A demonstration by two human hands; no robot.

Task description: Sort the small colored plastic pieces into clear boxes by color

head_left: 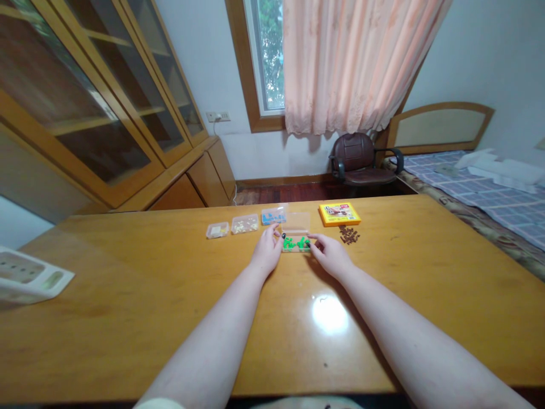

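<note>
A small clear plastic box [297, 250] with its lid [296, 222] tipped back sits on the table, and green toy pieces [289, 244] lie inside it. My left hand [268, 249] is curled closed around the box's left side; a small dark spot shows by its fingertips. At the box's right edge, my right hand [331, 254] has thumb and fingers drawn together near the green pieces. Something small and dark shows at those fingertips, too small to name. To the right of the box lies a loose pile of brown pieces [349, 235].
Behind the brown pile lies a yellow box [339, 215]. Left of my hands stand clear boxes with blue pieces [272, 217], cream pieces [246, 225] and pale pieces [218, 230]. A white plastic object [34, 275] stands at the table's left edge. A chair [357, 159] is beyond the table.
</note>
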